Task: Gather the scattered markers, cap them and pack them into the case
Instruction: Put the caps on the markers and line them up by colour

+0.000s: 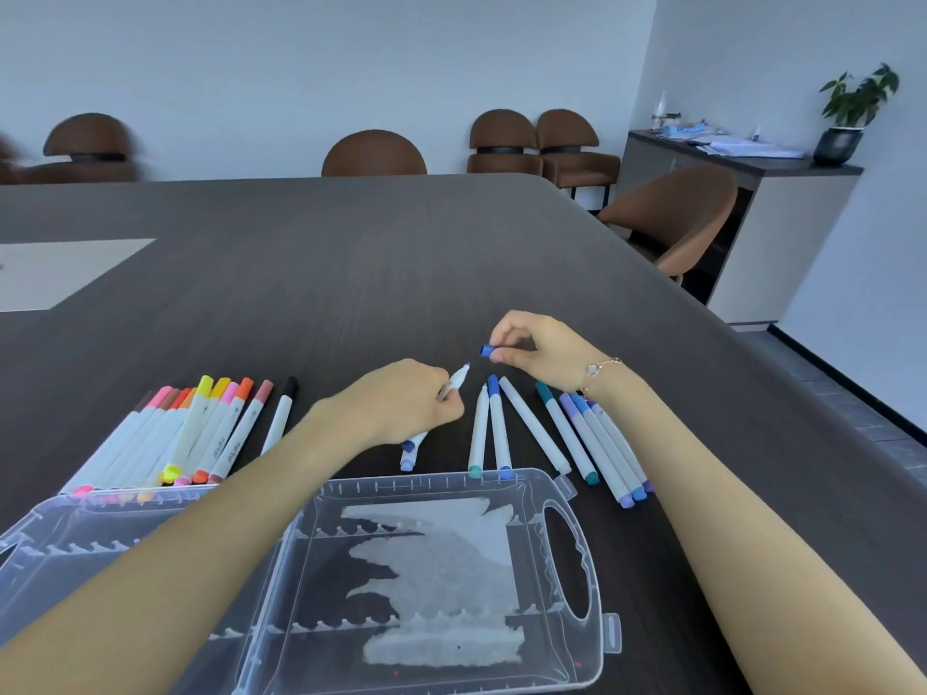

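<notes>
My left hand [409, 406] grips a white marker [457, 379] whose bare tip points up and to the right. My right hand [539, 346] pinches a small blue cap [486, 350] a short way from that tip, not touching it. A clear plastic case [552, 619] lies open in front of me with no markers in its right half. Warm-coloured markers [200, 433] lie in a bunch at the left, partly over the case's left half. Blue, teal and purple markers [577, 438] lie fanned out under my right wrist.
The dark wooden table [351, 253] stretches far ahead, with a pale inset panel [60, 273] at the left. Brown chairs [373, 153] stand round it. A cabinet [782, 203] with a potted plant stands off to the right.
</notes>
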The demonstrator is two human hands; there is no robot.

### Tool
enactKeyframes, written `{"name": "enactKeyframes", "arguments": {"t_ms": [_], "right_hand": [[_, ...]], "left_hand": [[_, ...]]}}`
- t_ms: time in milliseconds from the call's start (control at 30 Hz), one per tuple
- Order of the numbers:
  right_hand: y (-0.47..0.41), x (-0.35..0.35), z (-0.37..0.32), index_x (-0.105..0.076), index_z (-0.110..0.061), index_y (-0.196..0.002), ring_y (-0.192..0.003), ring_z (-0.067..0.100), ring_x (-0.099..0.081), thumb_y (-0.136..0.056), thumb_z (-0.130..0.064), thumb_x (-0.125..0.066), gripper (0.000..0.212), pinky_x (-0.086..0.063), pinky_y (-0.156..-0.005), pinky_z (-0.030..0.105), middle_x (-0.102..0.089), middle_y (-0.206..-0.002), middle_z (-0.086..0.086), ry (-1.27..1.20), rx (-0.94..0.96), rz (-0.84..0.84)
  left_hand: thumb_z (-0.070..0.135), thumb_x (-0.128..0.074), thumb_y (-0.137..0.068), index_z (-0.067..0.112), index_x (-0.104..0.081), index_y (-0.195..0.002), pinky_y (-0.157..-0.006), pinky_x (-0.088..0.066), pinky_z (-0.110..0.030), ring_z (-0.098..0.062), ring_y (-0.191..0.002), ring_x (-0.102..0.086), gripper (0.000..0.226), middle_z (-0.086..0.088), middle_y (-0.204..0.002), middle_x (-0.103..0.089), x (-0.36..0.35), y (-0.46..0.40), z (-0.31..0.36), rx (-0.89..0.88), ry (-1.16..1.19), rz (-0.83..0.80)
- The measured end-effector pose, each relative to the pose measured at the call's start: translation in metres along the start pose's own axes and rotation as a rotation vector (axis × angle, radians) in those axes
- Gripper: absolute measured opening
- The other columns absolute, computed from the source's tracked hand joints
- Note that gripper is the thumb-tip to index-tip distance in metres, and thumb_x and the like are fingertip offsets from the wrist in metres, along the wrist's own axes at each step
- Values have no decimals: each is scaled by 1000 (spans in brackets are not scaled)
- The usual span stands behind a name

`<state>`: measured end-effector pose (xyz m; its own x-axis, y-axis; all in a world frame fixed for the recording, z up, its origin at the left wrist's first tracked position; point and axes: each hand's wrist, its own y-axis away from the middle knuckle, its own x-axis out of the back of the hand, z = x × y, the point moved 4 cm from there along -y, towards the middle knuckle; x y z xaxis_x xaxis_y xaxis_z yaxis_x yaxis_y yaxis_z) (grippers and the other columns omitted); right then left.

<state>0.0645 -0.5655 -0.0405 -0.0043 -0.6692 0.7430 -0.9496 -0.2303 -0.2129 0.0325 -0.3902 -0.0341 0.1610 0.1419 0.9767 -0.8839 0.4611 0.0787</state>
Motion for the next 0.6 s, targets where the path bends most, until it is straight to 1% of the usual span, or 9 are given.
{"name": "enactKeyframes", "arguments": {"t_ms": [100, 167, 233, 300, 367, 467, 533, 600], "right_hand": [[0, -1, -5, -64, -21, -94, -92, 11, -64, -91, -15, -59, 8, -50, -89, 24, -69, -96, -2, -61, 64, -72], [0, -2, -7, -65, -23, -95, -92, 11, -65, -92, -15, -59, 11, -50, -87, 20, -69, -98, -2, -106, 71, -82], [1, -4, -7, -66, -22, -96, -92, 11, -65, -92, -15, -58, 11, -50, -87, 20, -70, -98, -1, -139, 65, -83], [2, -5, -7, -66, -19, -98, -88, 5, -64, -94, -16, -55, 12, -50, -86, 18, -68, -96, -4, -162, 51, -85], [4, -5, -8, -66, -18, -100, -80, -2, -60, -96, -17, -50, 16, -47, -78, 12, -65, -92, -11, -161, 46, -87], [4, -4, -9, -64, -15, -104, -74, 2, -56, -99, -16, -43, 22, -42, -60, 2, -61, -86, -12, -172, 6, -59], [2, -3, -9, -63, -13, -106, -73, 3, -54, -100, -16, -40, 24, -40, -57, 0, -60, -85, -10, -178, -14, -24], [1, -6, -9, -64, -12, -106, -72, 2, -53, -100, -15, -40, 25, -40, -60, -1, -60, -86, -8, -159, -14, -15]], "left_hand": [[35, -38, -94, 14, -37, -71, -49, -25, -27, -15, -53, -32, 31, 0, -63, -42, 5, 6, -9, -22, -29, 23], [34, -37, -94, 14, -36, -72, -49, -24, -28, -16, -54, -31, 30, 0, -63, -41, 4, 8, -11, -36, -46, 15], [34, -36, -94, 15, -34, -71, -50, -24, -28, -16, -55, -30, 30, 0, -64, -40, 3, 8, -12, -47, -30, 6], [33, -36, -94, 15, -34, -70, -50, -25, -28, -16, -57, -30, 30, -1, -64, -40, 3, 8, -12, -61, -17, 5], [33, -36, -94, 16, -34, -71, -50, -25, -27, -16, -57, -31, 29, -1, -64, -40, 4, 8, -11, -73, -26, 10], [34, -36, -95, 16, -36, -72, -50, -26, -26, -16, -57, -32, 29, -1, -65, -41, 4, 8, -10, -83, -33, 16], [33, -36, -95, 16, -37, -73, -49, -25, -26, -16, -58, -32, 28, -1, -66, -41, 5, 8, -10, -84, -30, 13], [32, -36, -95, 16, -37, -73, -49, -24, -26, -16, -58, -32, 27, -1, -66, -41, 5, 9, -9, -82, -26, 8]]}}
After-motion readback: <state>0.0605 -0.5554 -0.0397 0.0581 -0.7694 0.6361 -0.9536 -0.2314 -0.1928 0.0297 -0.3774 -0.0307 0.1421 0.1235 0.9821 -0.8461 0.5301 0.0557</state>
